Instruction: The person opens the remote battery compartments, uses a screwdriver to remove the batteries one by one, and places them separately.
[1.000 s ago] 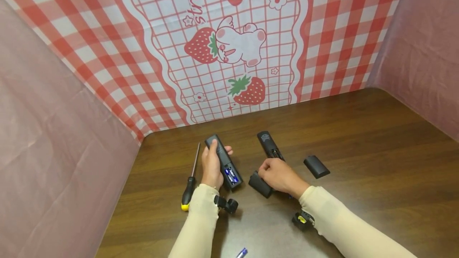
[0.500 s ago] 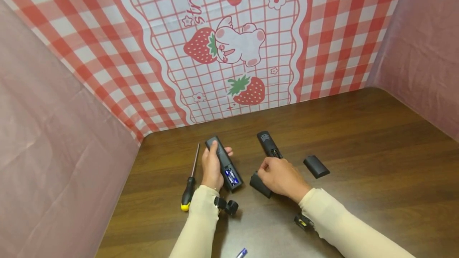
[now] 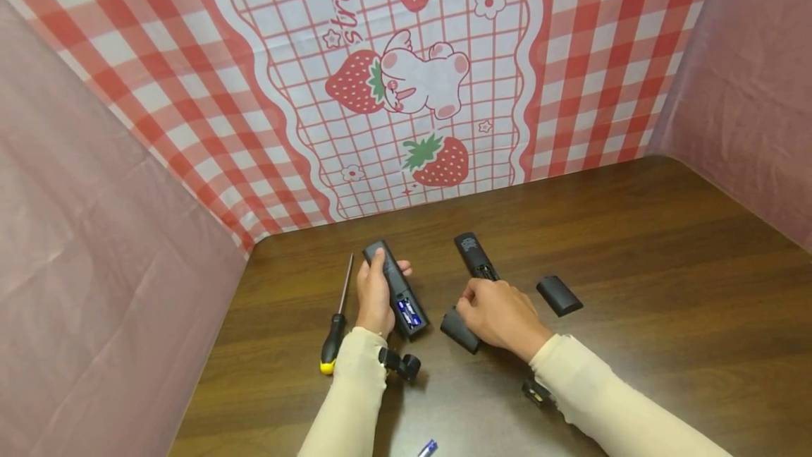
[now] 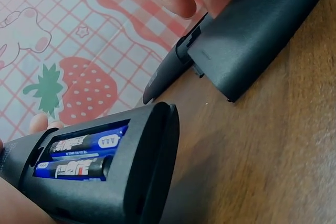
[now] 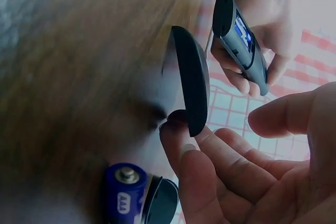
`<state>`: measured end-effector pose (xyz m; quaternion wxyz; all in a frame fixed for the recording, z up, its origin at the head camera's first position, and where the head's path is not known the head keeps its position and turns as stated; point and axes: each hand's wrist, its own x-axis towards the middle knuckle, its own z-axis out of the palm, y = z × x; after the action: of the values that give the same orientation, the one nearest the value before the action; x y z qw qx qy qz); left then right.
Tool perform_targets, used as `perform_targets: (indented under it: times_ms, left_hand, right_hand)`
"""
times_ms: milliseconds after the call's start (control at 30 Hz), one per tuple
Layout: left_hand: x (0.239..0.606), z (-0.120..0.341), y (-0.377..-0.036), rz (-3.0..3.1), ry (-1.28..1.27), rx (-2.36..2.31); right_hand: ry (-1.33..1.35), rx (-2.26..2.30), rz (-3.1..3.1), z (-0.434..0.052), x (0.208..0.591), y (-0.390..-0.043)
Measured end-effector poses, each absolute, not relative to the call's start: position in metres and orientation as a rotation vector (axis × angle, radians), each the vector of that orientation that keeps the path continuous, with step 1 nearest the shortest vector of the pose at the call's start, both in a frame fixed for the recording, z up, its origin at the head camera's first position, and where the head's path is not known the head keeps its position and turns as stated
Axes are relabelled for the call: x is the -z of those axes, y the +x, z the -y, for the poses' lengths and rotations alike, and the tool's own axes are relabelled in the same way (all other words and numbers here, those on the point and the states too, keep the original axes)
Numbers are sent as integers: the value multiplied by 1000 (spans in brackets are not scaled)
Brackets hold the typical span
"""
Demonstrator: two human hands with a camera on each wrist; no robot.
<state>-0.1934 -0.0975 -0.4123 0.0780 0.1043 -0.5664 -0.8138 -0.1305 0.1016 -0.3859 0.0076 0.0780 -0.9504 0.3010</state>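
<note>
My left hand (image 3: 376, 295) grips a black remote control (image 3: 392, 275), back side up, its battery bay uncovered. Two blue AAA batteries (image 4: 79, 156) lie side by side in that bay, as the left wrist view shows. The fingers of my right hand (image 3: 497, 312) hold a black battery cover (image 3: 459, 328) by one end, tilted over the table. Behind that hand lies a second black remote (image 3: 472, 252), partly hidden, its battery bay open. In the right wrist view a loose blue AAA battery (image 5: 126, 190) sits below my right fingers; the hand hides it from the head view.
Another black battery cover (image 3: 560, 295) lies on the brown wooden table (image 3: 641, 259) to the right. A screwdriver (image 3: 333, 340) with a black and yellow handle lies left of my left hand. Part of a blue battery (image 3: 428, 448) shows at the bottom edge. A strawberry-print cloth (image 3: 438, 161) hangs behind.
My right hand and wrist have turned slightly, covering a blue sliver that showed beneath them. The cover in that hand has shifted a little. My left hand and the remote stay almost still.
</note>
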Motion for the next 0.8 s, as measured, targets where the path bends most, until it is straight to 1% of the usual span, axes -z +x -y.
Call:
perform_targets:
  times_ms: [467,800]
  left_hand:
    - [416,95,-192,1696,316,2455]
    - [415,95,-190,1721,305,2457]
  right_hand:
    - [277,-909,2985,-102,387,-134]
    - [308,-857,2936,-96,393,-147]
